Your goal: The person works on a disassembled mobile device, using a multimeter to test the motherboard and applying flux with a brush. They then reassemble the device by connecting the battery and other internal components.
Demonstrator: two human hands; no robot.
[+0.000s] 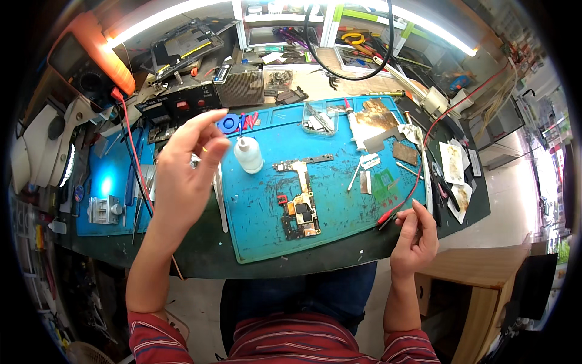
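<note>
My left hand (189,164) is raised over the left side of the blue work mat (260,242), thumb and index finger apart, with nothing seen between them. Just right of its fingertips stands a white translucent bottle (248,155) with a thin needle tip. A blue round spool-like piece (229,124) shows right behind the index finger. In the middle of the mat lies a phone circuit board (300,206). At the mat's right edge my right hand (414,238) has its fingers curled together; whatever they pinch is too small to tell. Beside them lies a red clip or probe (385,216) on a wire.
An orange multimeter (97,54) stands at the back left. A small metal holder (104,210) sits on the left mat. A clear box of small parts (320,118), a stained metal plate (373,121) and pliers (447,191) lie to the right. A black cable loop (351,77) hangs overhead.
</note>
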